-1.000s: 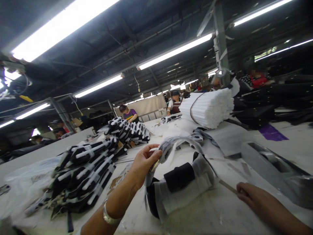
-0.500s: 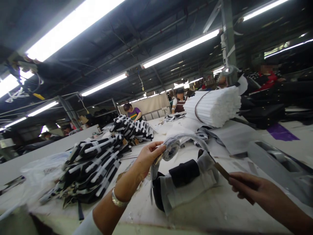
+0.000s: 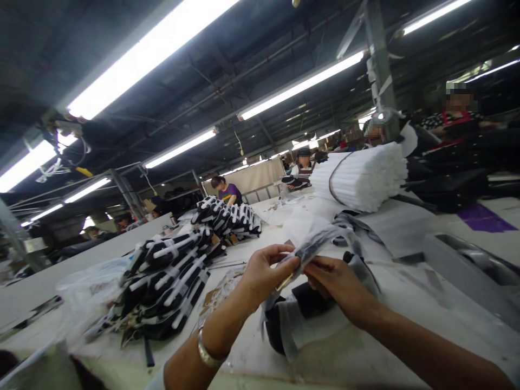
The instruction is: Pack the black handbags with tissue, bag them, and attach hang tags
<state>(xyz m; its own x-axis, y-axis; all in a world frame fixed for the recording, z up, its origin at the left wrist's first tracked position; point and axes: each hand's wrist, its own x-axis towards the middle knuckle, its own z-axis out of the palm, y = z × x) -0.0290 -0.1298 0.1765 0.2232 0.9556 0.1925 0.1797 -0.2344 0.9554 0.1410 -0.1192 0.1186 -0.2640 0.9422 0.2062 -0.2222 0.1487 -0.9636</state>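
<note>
My left hand (image 3: 262, 276), with a silver bangle on its wrist, pinches a strap wrapped in clear film (image 3: 319, 241). A gold-coloured piece (image 3: 284, 282) shows below those fingers. Against the same strap, my right hand (image 3: 341, 290) has its fingers closed, close beside the left fingertips; whatever lies inside its pinch is hidden. Under both hands, a black bag (image 3: 275, 327) with pale wrapping around it lies on the white table. The strap arches above this bag, and my right hand and forearm cover part of it.
Stacked black bags with white-wrapped handles (image 3: 170, 276) lie to the left. Behind the hands is a strapped bundle of white foam rods (image 3: 357, 176). A grey tape dispenser (image 3: 459, 271) sits at right. Clear plastic bags (image 3: 93, 287) lie far left; co-workers are beyond the table.
My right hand has moved left from the bag's right side, where it held a brown tag, to the strap beside my left hand. The tag is now out of sight.
</note>
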